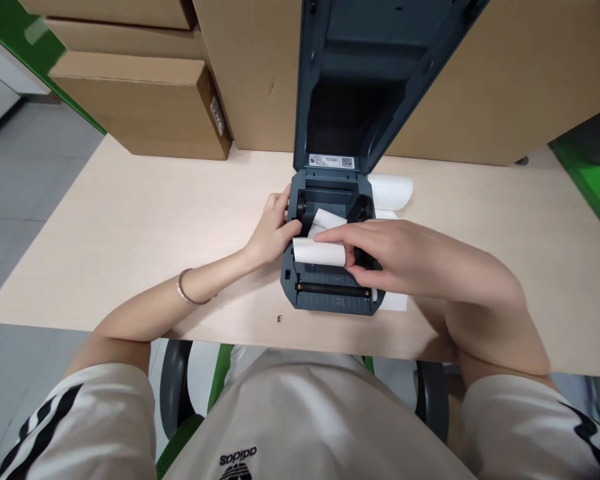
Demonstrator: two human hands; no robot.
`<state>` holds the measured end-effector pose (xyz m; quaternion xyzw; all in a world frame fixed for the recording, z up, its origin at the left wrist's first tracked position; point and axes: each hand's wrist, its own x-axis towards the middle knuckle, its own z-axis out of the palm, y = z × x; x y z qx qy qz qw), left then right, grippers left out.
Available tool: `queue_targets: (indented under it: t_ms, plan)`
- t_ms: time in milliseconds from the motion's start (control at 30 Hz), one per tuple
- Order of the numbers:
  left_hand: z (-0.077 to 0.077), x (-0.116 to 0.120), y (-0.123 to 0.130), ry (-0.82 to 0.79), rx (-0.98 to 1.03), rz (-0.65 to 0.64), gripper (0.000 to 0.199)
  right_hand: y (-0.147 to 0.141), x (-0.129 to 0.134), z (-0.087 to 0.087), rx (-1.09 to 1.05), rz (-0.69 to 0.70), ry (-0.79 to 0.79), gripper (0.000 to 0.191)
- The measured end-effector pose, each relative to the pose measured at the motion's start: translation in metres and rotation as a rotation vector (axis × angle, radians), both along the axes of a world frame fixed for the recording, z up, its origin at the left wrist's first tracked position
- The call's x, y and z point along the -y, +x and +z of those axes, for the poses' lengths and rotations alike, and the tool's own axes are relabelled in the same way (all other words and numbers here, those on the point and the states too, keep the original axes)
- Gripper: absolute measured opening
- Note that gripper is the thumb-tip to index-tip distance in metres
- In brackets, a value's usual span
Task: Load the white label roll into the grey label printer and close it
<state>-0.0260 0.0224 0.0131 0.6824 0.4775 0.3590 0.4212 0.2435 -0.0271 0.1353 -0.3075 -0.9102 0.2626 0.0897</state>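
A dark grey label printer (pixel 291 293) stands on the table with its lid (pixel 320 87) swung up. My left hand (pixel 271 230) grips the printer's left side, its thumb over the rim and its fingers along the outer wall. Over the open bay, my right hand (pixel 380 253) holds a curled strip of white label paper (pixel 320 252), index finger on top and the other fingers bent by its right end. A further piece of the paper runs up behind it between the black roll holders. The black roller (pixel 334 290) lies bare at the front.
Behind the printer's right side lies more curled white paper (pixel 393 192), partly under my arm. Cardboard boxes (pixel 145 113) stand at the back left, and a large cardboard sheet (pixel 460 93) backs the table (pixel 205 193). A small dark scrap (pixel 279 319) lies near the front edge.
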Motion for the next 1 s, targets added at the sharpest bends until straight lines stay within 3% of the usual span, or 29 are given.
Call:
queue_targets:
  t_ms: [133, 367, 467, 533, 600, 700, 800, 1000]
  plan:
    - [0.003, 0.0, 0.0, 0.001, -0.032, 0.008, 0.104, -0.004, -0.001, -0.007, -0.004, 0.034, -0.047, 0.053]
    - [0.005, 0.001, -0.001, -0.001, -0.059, 0.0, 0.102, -0.013, 0.012, 0.003, -0.02, -0.107, -0.073, 0.04]
    - [0.003, 0.0, -0.001, 0.014, -0.049, -0.008, 0.098, -0.011, 0.032, 0.01, 0.044, -0.122, 0.013, 0.075]
    - [0.002, 0.0, -0.001, 0.001, -0.038, -0.013, 0.1, -0.01, 0.046, 0.013, 0.078, -0.126, 0.073, 0.088]
    - [0.002, 0.0, -0.001, -0.019, -0.023, -0.024, 0.105, -0.01, 0.057, 0.014, 0.11, -0.075, 0.136, 0.076]
    - [0.004, -0.001, 0.0, -0.019, -0.01, -0.039, 0.107, -0.01, 0.068, 0.013, 0.22, 0.109, 0.267, 0.043]
    - [0.008, 0.0, 0.002, -0.04, -0.006, -0.031, 0.109, -0.01, 0.074, 0.008, 0.306, 0.246, 0.368, 0.036]
    - [0.013, 0.001, 0.004, -0.091, 0.03, 0.008, 0.106, -0.009, 0.082, -0.006, 0.187, 0.138, 0.3, 0.039]
